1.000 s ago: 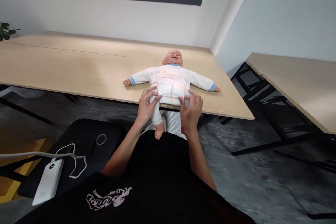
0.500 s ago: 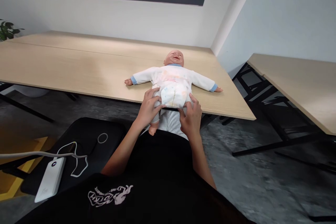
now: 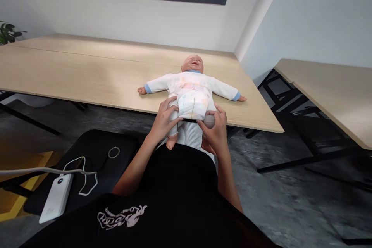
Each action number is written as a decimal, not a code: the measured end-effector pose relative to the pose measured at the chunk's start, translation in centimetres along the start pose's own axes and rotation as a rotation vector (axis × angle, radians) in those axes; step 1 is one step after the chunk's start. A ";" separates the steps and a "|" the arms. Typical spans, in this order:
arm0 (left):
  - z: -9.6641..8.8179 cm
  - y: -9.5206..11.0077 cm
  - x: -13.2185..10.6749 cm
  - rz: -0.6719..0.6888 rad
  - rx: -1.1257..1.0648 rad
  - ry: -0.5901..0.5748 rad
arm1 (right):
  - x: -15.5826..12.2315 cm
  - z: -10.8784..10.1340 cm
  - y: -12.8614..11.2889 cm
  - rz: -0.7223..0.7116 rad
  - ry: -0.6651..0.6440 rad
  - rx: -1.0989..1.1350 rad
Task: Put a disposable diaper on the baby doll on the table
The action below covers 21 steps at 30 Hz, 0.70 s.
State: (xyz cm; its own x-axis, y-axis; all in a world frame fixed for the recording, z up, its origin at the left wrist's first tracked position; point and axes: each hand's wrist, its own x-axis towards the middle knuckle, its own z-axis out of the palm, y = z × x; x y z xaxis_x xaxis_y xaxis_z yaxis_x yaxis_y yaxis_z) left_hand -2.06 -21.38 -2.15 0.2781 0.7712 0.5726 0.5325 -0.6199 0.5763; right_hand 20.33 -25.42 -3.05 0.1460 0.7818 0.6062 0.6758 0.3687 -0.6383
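A baby doll (image 3: pixel 192 92) in a white suit with blue cuffs lies on its back at the near edge of a long wooden table (image 3: pixel 87 73), arms spread, legs hanging over the edge. My left hand (image 3: pixel 164 121) grips the doll's hip and upper leg on the left side, fingers curled around it. My right hand (image 3: pixel 214 128) holds the other hip and leg, fingers closed on the white cloth. White fabric hangs below the doll between my hands. One bare foot (image 3: pixel 170 144) shows under my left hand.
A black seat (image 3: pixel 95 159) at lower left carries a white power bank (image 3: pixel 55 201) with a white cable and a thin ring. A second wooden table (image 3: pixel 328 93) stands to the right, black frames beneath. A plant (image 3: pixel 8 33) sits far left.
Both hands have slid lower on the doll's hips and closed tighter around its legs. The doll's hanging leg has shifted a little to the left and up.
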 end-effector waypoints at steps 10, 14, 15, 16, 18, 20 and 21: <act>1.9 0.4 -0.2 -0.070 0.137 0.154 | -0.3 2.5 0.2 -0.055 0.103 -0.223; 1.9 0.2 -0.1 -0.076 0.107 0.185 | -0.7 3.3 0.1 -0.028 0.174 -0.256; 1.6 0.1 0.0 -0.071 0.079 0.161 | -0.7 3.1 0.0 -0.031 0.166 -0.223; 1.2 0.1 0.1 -0.067 0.042 0.126 | -0.6 2.7 -0.1 -0.036 0.153 -0.176; 0.4 0.2 0.5 -0.065 -0.057 0.068 | -0.2 1.8 -0.3 -0.037 0.134 -0.075; -0.1 0.3 1.0 -0.078 -0.152 0.066 | 0.2 1.1 -0.7 -0.035 0.140 -0.018; -0.3 0.4 1.2 -0.090 -0.185 0.085 | 0.5 0.9 -0.8 -0.037 0.146 -0.010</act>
State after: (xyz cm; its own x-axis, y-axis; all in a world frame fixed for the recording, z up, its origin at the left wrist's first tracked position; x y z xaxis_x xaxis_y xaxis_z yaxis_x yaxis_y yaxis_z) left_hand -1.71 -20.71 -1.06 0.1638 0.8144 0.5568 0.3938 -0.5714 0.7200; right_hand 19.17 -24.91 -2.66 0.2237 0.6863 0.6921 0.6900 0.3900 -0.6097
